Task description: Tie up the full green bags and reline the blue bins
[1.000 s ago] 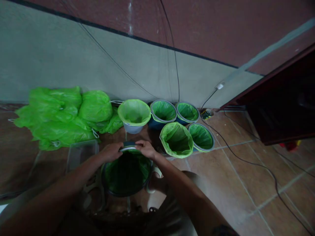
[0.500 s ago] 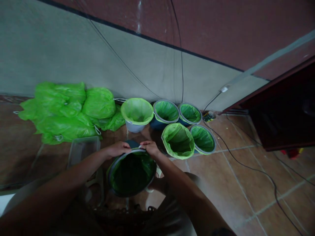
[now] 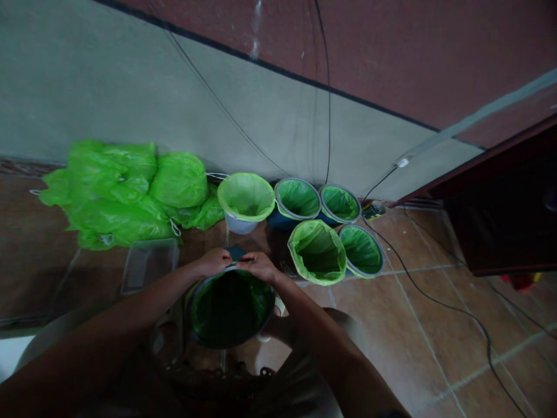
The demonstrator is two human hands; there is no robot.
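Observation:
Between my knees stands a dark trash bin (image 3: 192, 328), tilted so its mouth faces me, with a green plastic liner (image 3: 259, 296) inside. My left hand (image 3: 214, 262) is closed on the far side of its rim. Close beside it, my right hand (image 3: 260, 266) pinches the same stretch of rim, fingertips nearly meeting the left ones. Whether the fingers hold the liner's edge or the bin's ring is too dark to make out. A dark blue patch (image 3: 235, 253) shows just beyond my hands.
Several filled green bags (image 3: 117, 191) lie piled along the wall at left, by a clear plastic tray (image 3: 145, 267). Lined bins, including a white one (image 3: 241, 225) and a blue one (image 3: 278, 219), stand ahead. A black cable (image 3: 429, 299) crosses the tiled floor at right.
My right hand has shifted left along the rim, closer to my left hand. The bin has stayed nearly in place while the view has turned slightly.

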